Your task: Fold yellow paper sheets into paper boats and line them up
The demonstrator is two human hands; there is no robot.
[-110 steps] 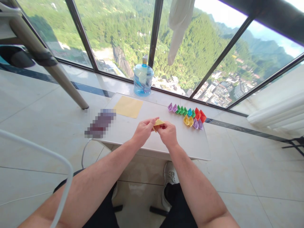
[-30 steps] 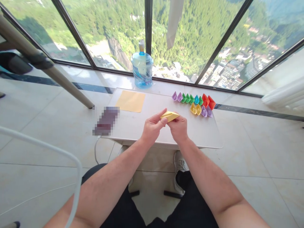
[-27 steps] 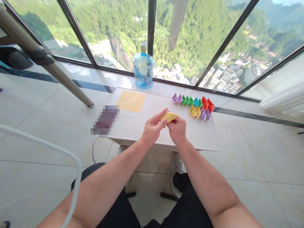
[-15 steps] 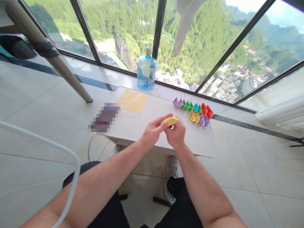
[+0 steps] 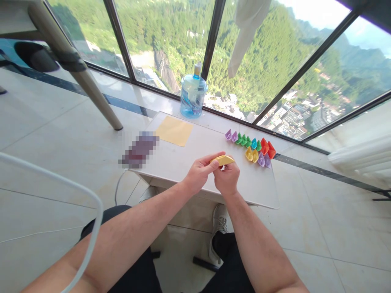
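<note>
Over the near middle of the white table [image 5: 171, 162], a small folded piece of yellow paper [image 5: 225, 160] is held between both hands. My left hand [image 5: 200, 171] pinches its left end with thumb and fingers. My right hand [image 5: 227, 177] is curled round its right end and underside; some of those fingertips are hidden. To the right stand folded paper boats in two rows: purple boats [image 5: 231, 135], green boats [image 5: 243, 140], a blue boat [image 5: 253, 143] and red boats [image 5: 268, 148], with yellow boats [image 5: 251, 154] and more purple boats [image 5: 264, 160] nearer me.
A flat yellow sheet [image 5: 174, 130] lies at the table's back left. Beside it, a blurred-out object [image 5: 140, 149] sits at the left edge, a cable [image 5: 116, 189] below. A large blue water bottle [image 5: 193, 97] stands behind the table by the window. A white tube [image 5: 94, 199] curves at left.
The view has shifted slightly, so most things sit a little further right. Both hands still grip the folded yellow paper, which has turned slightly.
</note>
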